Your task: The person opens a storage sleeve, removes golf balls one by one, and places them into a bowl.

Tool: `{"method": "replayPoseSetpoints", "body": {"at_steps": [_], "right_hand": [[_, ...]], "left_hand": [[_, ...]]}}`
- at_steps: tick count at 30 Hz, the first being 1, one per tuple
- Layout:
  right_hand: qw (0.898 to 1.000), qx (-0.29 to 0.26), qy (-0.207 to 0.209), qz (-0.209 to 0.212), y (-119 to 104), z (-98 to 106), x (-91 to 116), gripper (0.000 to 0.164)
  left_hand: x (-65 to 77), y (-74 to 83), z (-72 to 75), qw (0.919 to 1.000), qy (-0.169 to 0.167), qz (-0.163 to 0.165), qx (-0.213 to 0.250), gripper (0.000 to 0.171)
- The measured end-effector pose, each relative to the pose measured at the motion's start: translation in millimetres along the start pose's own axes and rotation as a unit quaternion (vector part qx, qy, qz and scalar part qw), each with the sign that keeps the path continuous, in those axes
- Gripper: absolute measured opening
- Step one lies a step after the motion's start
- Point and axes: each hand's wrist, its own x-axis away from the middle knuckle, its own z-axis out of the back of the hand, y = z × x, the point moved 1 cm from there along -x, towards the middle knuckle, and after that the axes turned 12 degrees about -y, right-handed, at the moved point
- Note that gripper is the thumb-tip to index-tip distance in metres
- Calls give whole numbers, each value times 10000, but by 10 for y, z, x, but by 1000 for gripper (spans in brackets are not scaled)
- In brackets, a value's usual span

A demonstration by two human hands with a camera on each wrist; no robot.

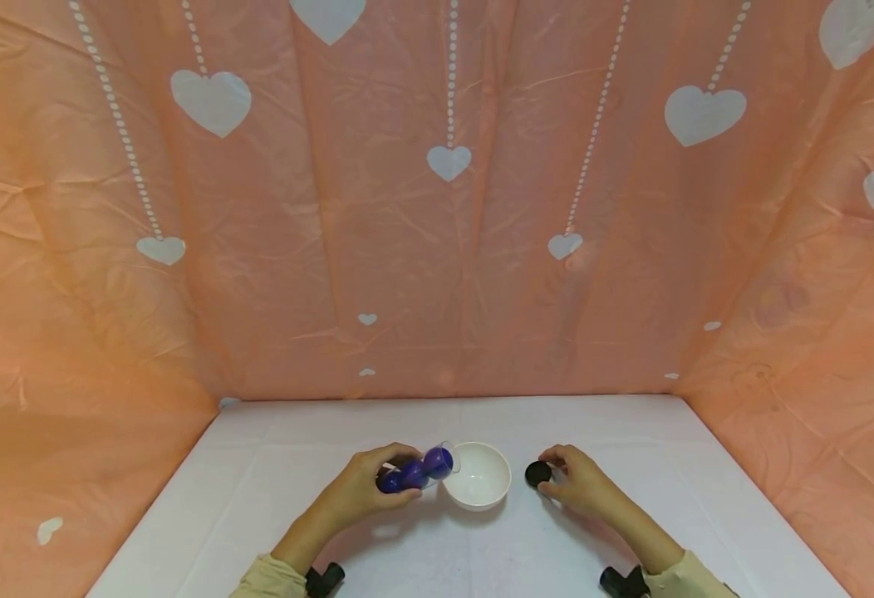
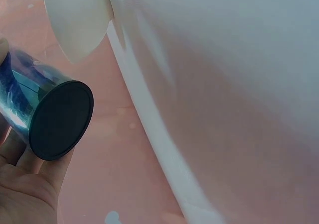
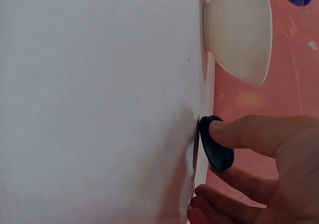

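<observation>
Sleeves (image 1: 268, 577) nearest, at seven and five o'clock. Left hand (image 1: 365, 483) clamped round clear tube (image 1: 413, 475), tilted, purple balls (image 1: 437, 463) inside, far end at nine o'clock of white bowl (image 1: 479, 479). Bowl upright on tabletop (image 1: 474, 561). Right hand (image 1: 577, 480) pinches black cap (image 1: 537, 474) at bowl's three o'clock; cannot tell if cap touches tabletop. Hands apart.

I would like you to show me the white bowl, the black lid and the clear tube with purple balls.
White bowl (image 3: 240, 32), right wrist view: outer wall.
Black lid (image 1: 537, 474), head view: round face.
Clear tube (image 2: 61, 120), left wrist view: black end.
</observation>
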Motion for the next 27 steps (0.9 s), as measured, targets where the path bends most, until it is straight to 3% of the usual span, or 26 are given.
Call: {"method": "replayPoseSetpoints", "body": {"at_steps": [13,27], "right_hand": [[9976,687,56,-2,-3,10,25,36],[9973,725,40,-82,-88,16,29,38]], "left_hand": [[-25,-8,-15,9999,-54,-17,159,43],[-28,-21,-13,10000,-29,-27,28,43]]}}
